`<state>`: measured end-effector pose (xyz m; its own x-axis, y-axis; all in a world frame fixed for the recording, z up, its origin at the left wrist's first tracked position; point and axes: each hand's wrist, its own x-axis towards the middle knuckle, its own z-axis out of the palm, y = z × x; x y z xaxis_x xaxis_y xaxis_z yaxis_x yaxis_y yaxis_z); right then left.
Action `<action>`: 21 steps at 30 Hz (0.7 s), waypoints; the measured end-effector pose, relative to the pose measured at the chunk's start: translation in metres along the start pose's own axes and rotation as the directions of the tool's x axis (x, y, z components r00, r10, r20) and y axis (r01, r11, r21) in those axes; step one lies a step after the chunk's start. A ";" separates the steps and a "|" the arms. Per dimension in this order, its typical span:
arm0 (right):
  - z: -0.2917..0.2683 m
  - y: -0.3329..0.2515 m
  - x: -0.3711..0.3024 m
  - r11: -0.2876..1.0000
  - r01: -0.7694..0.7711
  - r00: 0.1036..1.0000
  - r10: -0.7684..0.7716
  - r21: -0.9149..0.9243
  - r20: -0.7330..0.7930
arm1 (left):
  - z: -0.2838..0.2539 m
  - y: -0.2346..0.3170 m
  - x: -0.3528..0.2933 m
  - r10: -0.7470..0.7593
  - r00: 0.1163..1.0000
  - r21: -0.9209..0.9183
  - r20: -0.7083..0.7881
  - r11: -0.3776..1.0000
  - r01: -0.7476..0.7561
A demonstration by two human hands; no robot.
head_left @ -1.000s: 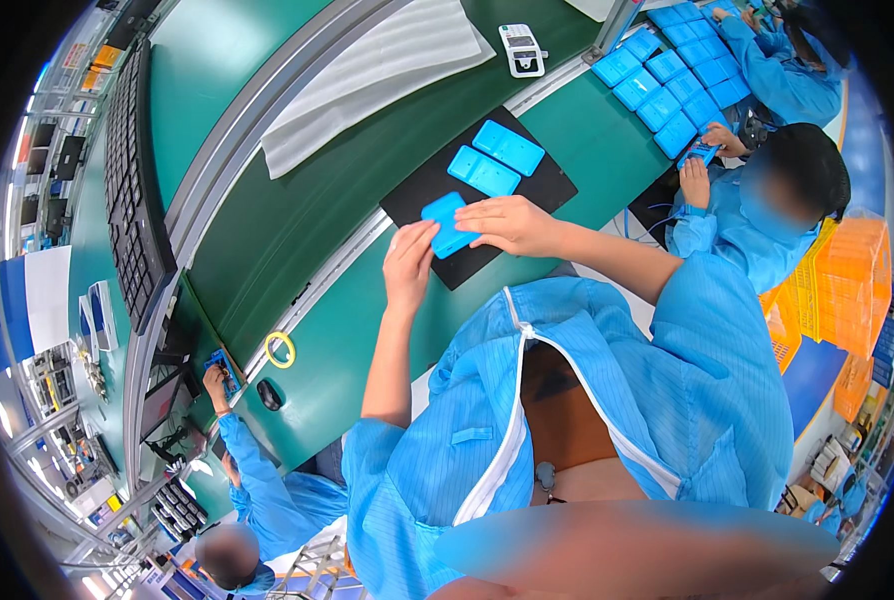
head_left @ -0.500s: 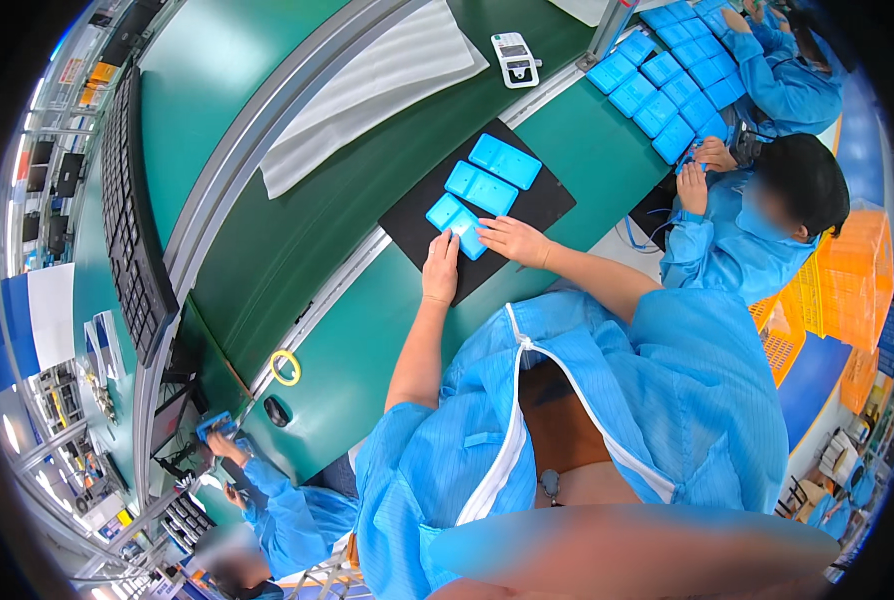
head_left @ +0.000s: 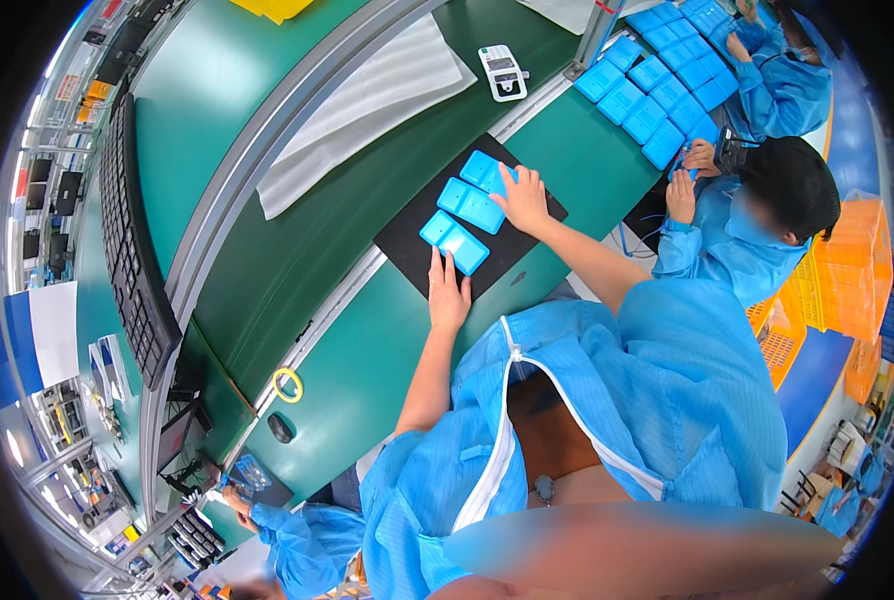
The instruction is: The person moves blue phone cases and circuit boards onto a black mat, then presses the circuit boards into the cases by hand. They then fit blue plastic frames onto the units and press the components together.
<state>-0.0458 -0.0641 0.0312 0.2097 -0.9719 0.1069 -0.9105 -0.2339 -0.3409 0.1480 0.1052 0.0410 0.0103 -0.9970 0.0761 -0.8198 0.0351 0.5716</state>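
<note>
Three flat, light-blue rectangular cases lie in a slanted row on a black mat (head_left: 505, 248). My left hand (head_left: 449, 296) rests at the near case (head_left: 456, 243), fingers stretched out and fingertips touching its lower edge. Spread fingers of my right hand (head_left: 525, 202) touch the right end of the far case (head_left: 481, 168), partly covering it. Between these two lies the middle case (head_left: 470, 207), just below the right hand's fingertips. Neither hand has anything lifted.
Many blue cases (head_left: 647, 118) cover the bench at upper right, beside co-workers in blue. White foam sheets (head_left: 357, 110) and a white handheld device (head_left: 504, 73) lie beyond the mat. A yellow tape ring (head_left: 288, 385) and black mouse (head_left: 281, 428) sit at left.
My right hand has moved from the near case up to the far case, its fingers spreading. The left hand has slid slightly down to the near case's lower edge.
</note>
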 end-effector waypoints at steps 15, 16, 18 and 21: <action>-0.009 -0.013 -0.005 0.989 -0.148 0.988 0.147 0.007 0.052 | 0.016 -0.019 0.035 0.106 0.993 0.105 -0.050 0.989 -0.100; -0.008 -0.011 -0.002 0.991 -0.134 0.990 0.134 0.006 0.039 | 0.017 -0.020 0.040 0.106 0.993 0.106 -0.056 0.989 -0.100; -0.007 -0.005 0.005 0.990 -0.144 0.989 0.144 0.006 0.020 | 0.017 -0.018 0.052 0.046 0.998 0.089 -0.029 0.995 -0.044; -0.005 -0.001 0.018 0.985 -0.174 0.985 0.173 0.009 0.025 | 0.014 -0.018 0.073 -0.038 0.997 -0.139 0.073 0.989 0.048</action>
<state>-0.0428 -0.0810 0.0382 0.0573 -0.9981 0.0230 -0.9300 -0.0617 -0.3623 0.1557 0.0310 0.0252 0.0003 -1.0000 -0.0054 -0.7308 -0.0039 0.6826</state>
